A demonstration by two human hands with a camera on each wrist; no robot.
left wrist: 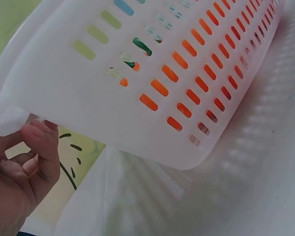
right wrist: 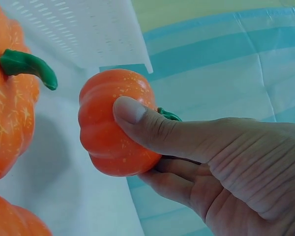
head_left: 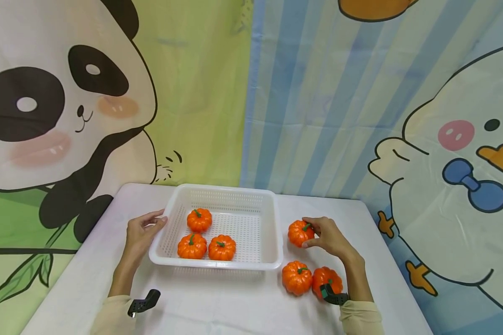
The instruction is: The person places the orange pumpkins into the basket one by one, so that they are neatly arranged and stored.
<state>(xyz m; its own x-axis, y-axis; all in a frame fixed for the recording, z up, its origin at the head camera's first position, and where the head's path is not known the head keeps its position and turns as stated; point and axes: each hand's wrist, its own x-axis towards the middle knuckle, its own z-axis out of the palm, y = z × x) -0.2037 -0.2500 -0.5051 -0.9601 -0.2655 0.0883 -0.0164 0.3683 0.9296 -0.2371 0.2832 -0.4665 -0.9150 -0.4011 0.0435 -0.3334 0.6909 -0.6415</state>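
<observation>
A white plastic basket [head_left: 249,265] with slotted walls stands on the table, and inside it are three small orange pumpkins, among them one pumpkin [head_left: 199,220] at the back. My left hand [head_left: 141,231] grips the basket's left rim, its curled fingers [left wrist: 42,140] at the edge in the left wrist view. Just right of the basket, my right hand [head_left: 329,236] holds another pumpkin [right wrist: 115,123] between thumb and fingers, its green stem toward the palm. Two more pumpkins lie nearer me: a pumpkin [head_left: 296,278] and a second pumpkin [head_left: 324,278], partly covered by the right wrist's camera.
The white table [head_left: 218,302] runs back to a hanging cloth backdrop [head_left: 201,107] printed with a panda and a chick. Black wrist cameras, such as the left wrist camera [head_left: 144,303], sit at both cuffs.
</observation>
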